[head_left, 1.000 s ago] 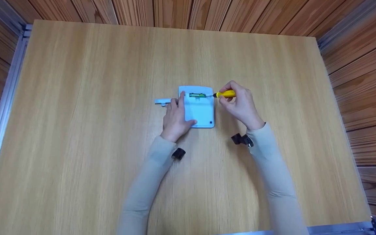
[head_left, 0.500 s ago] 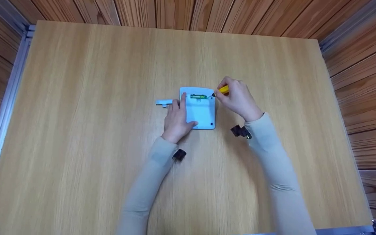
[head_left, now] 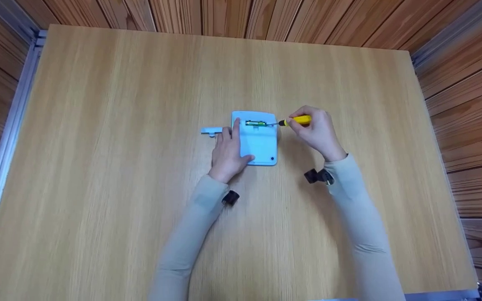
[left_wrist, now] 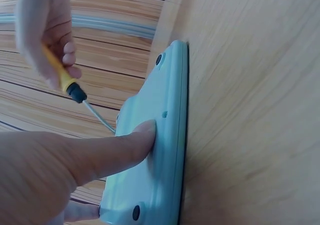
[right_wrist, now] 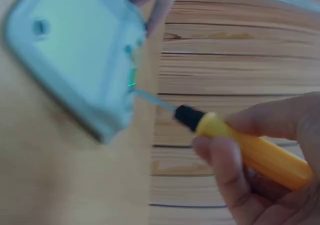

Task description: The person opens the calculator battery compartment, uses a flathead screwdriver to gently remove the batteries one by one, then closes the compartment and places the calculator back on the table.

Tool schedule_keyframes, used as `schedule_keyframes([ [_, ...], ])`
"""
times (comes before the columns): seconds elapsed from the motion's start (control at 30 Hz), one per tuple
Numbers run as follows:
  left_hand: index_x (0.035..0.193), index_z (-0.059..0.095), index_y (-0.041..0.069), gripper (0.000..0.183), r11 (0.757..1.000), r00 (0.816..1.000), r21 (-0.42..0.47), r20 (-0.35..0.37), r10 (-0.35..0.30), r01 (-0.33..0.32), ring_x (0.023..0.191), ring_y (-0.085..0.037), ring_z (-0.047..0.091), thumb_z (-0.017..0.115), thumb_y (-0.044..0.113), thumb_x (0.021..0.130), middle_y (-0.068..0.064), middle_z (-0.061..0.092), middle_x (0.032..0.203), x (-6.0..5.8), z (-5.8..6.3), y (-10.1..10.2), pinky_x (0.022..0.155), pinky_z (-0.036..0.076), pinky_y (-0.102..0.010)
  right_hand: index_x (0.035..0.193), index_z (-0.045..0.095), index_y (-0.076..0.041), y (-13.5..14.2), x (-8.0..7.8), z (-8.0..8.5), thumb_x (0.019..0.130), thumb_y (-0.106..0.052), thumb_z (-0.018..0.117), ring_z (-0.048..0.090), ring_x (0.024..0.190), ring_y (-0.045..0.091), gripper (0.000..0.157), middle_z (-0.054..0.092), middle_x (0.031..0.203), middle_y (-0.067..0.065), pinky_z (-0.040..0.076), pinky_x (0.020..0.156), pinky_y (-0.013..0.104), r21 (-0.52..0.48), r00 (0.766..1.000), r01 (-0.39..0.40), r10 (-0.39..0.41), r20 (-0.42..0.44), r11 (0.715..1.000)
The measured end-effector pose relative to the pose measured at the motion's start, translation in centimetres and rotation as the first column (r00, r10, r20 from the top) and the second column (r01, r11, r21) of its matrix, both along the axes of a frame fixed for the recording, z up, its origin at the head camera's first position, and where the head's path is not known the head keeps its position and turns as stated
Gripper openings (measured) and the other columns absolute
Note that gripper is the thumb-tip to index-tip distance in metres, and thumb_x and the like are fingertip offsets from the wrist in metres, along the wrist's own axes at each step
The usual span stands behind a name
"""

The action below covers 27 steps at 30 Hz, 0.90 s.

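Note:
A light-blue, calculator-like device (head_left: 260, 144) lies back side up on the table, its battery compartment exposed with a green battery (head_left: 256, 123) inside. My left hand (head_left: 227, 154) rests on its left part, fingers extended; the thumb (left_wrist: 135, 142) presses on the back in the left wrist view. Between thumb and fingers, my right hand (head_left: 318, 130) pinches a yellow-handled screwdriver (head_left: 299, 120). The shaft (right_wrist: 154, 101) points left, its tip at the right end of the battery. Whether the tip touches the battery cannot be told. A light-blue battery cover (head_left: 211, 131) lies beside the left fingers.
The wooden table (head_left: 119, 167) has metal rails (head_left: 4, 167) along its left side. Wood-plank walls (head_left: 224, 19) stand behind it and at the sides. A small black camera (head_left: 230, 198) sits at the left wrist, another camera (head_left: 318, 176) at the right.
My right hand first tilted the screwdriver up and moved left over the device, then drew back to the right and lowered the handle flatter. My left hand stays on the device.

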<state>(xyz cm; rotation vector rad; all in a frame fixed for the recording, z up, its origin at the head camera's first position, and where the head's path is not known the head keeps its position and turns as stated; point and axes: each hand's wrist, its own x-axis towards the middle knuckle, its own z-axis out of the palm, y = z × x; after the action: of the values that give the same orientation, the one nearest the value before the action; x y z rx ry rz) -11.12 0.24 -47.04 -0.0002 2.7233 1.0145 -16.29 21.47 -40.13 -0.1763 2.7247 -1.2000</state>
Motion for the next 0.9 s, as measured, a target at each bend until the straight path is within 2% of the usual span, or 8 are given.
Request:
schedule_keyframes([
  [0.2, 0.155, 0.009, 0.015, 0.104, 1.000, 1.000, -0.001, -0.007, 0.004, -0.004, 0.122, -0.029, 0.041, 0.079, 0.031, 0.079, -0.018, 0.035, 0.142, 0.1, 0.1, -0.1, 0.081, 0.049, -0.037, 0.108, 0.070, -0.006, 2.0, 0.9, -2.4, 0.088, -0.031, 0.069, 0.054, 0.084, 0.022, 0.033, 0.064, 0.101, 0.008, 0.049, 0.070, 0.019, -0.133, 0.994, 0.095, -0.088, 0.062, 0.987],
  [0.3, 0.155, 0.009, 0.014, 0.104, 1.000, 1.000, -0.001, -0.010, 0.002, -0.002, 0.121, -0.029, 0.042, 0.079, 0.031, 0.079, -0.018, 0.035, 0.141, 0.0, 0.0, -0.1, 0.081, 0.049, -0.036, 0.111, 0.069, -0.008, 2.5, 1.4, -3.3, 0.087, -0.035, 0.068, 0.056, 0.083, 0.028, 0.036, 0.066, 0.101, 0.007, 0.050, 0.069, 0.020, -0.180, 0.991, 0.123, -0.111, 0.075, 0.976],
  [0.43, 0.155, 0.010, 0.015, 0.104, 1.000, 1.000, -0.001, -0.008, 0.003, -0.003, 0.120, -0.029, 0.042, 0.079, 0.031, 0.079, -0.017, 0.036, 0.140, 0.0, 0.0, 0.0, 0.080, 0.049, -0.036, 0.111, 0.069, -0.008, 2.5, 1.9, -3.6, 0.088, -0.036, 0.067, 0.056, 0.083, 0.029, 0.036, 0.067, 0.103, 0.007, 0.050, 0.069, 0.019, -0.180, 0.992, 0.127, -0.121, 0.044, 0.975],
  [0.5, 0.155, 0.010, 0.015, 0.104, 1.000, 1.000, -0.001, -0.007, 0.003, -0.003, 0.121, -0.028, 0.042, 0.079, 0.032, 0.079, -0.017, 0.036, 0.140, -0.1, 0.0, 0.1, 0.079, 0.049, -0.036, 0.109, 0.069, -0.006, 2.2, 2.0, -3.2, 0.089, -0.033, 0.067, 0.055, 0.083, 0.024, 0.034, 0.067, 0.103, 0.008, 0.049, 0.069, 0.017, -0.145, 0.995, 0.102, -0.103, -0.004, 0.984],
  [0.63, 0.155, 0.010, 0.015, 0.105, 1.000, 1.000, -0.001, 0.001, 0.006, -0.006, 0.119, -0.027, 0.042, 0.079, 0.033, 0.079, -0.016, 0.036, 0.139, -0.1, 0.0, 0.1, 0.076, 0.049, -0.036, 0.105, 0.069, -0.001, 1.2, 1.8, -1.7, 0.091, -0.025, 0.066, 0.053, 0.080, 0.020, 0.028, 0.068, 0.100, 0.012, 0.044, 0.066, 0.016, -0.027, 0.995, 0.015, -0.018, -0.096, 1.000],
  [0.77, 0.155, 0.009, 0.016, 0.105, 1.000, 1.000, -0.004, 0.008, 0.010, -0.010, 0.119, -0.027, 0.043, 0.079, 0.034, 0.079, -0.015, 0.037, 0.139, -0.1, 0.0, 0.0, 0.074, 0.049, -0.035, 0.104, 0.068, 0.000, -0.2, 1.1, 0.2, 0.092, -0.020, 0.064, 0.057, 0.077, 0.021, 0.023, 0.068, 0.100, 0.014, 0.048, 0.065, 0.017, 0.099, 0.994, -0.061, 0.070, -0.089, 0.993],
  [0.9, 0.155, 0.009, 0.016, 0.105, 1.000, 1.000, -0.003, 0.007, 0.007, -0.007, 0.119, -0.027, 0.043, 0.079, 0.034, 0.079, -0.016, 0.037, 0.139, -0.1, 0.0, 0.1, 0.078, 0.050, -0.034, 0.104, 0.067, 0.000, -1.9, 0.3, 1.9, 0.091, -0.017, 0.063, 0.059, 0.074, 0.023, 0.022, 0.067, 0.099, 0.015, 0.051, 0.067, 0.025, 0.222, 0.990, -0.112, 0.127, -0.053, 0.969],
])
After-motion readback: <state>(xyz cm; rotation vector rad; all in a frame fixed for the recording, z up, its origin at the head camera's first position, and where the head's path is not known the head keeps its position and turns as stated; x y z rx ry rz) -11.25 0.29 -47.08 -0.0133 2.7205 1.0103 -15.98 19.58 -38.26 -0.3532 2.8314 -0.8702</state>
